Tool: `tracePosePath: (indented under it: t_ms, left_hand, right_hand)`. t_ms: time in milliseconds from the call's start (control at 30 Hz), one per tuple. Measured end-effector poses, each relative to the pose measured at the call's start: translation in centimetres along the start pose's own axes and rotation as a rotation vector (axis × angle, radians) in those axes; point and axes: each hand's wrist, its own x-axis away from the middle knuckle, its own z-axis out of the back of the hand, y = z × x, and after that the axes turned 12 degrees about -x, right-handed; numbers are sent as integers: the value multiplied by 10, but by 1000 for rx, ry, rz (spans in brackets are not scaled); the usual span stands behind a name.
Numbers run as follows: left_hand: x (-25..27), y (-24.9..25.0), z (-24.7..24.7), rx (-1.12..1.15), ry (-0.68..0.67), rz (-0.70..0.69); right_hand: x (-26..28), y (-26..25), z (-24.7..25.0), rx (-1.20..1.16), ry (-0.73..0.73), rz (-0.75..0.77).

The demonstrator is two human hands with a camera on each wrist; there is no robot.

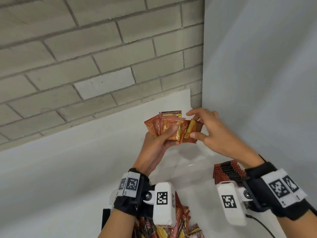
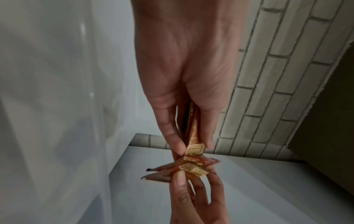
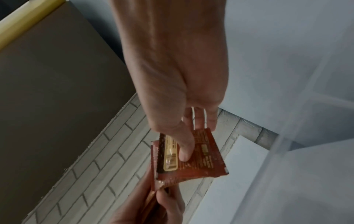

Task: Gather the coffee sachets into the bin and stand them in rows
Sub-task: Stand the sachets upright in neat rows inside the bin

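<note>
My left hand [image 1: 171,134] grips a fanned stack of red-and-gold coffee sachets [image 1: 163,126] above the white table. My right hand [image 1: 194,125] pinches the rightmost sachet [image 1: 187,133] of the fan between thumb and fingers. In the left wrist view the stack [image 2: 193,136] sits edge-on between thumb and fingers of the left hand [image 2: 191,147]. The right wrist view shows the thumb of the right hand [image 3: 191,145] pressed on that sachet [image 3: 205,160]. A row of sachets [image 1: 228,170] stands in the clear bin [image 1: 193,160]. Loose sachets [image 1: 164,225] lie piled below my wrists.
A grey brick wall [image 1: 85,57] rises behind the white table [image 1: 68,160], and a plain white wall [image 1: 257,74] closes the right side. A black cable [image 1: 262,224] runs at the lower right. A dark object [image 1: 106,219] sits by the pile.
</note>
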Motion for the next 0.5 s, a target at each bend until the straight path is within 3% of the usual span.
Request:
tracePosePath:
  t_ms: [167, 500]
  left_hand:
    - [-1, -4, 1, -113, 4, -5]
    - [-2, -12, 5, -300, -94, -11]
  right_hand:
    - [-1, -1, 0, -51, 4, -28]
    - [0, 2, -7, 72, -69, 93]
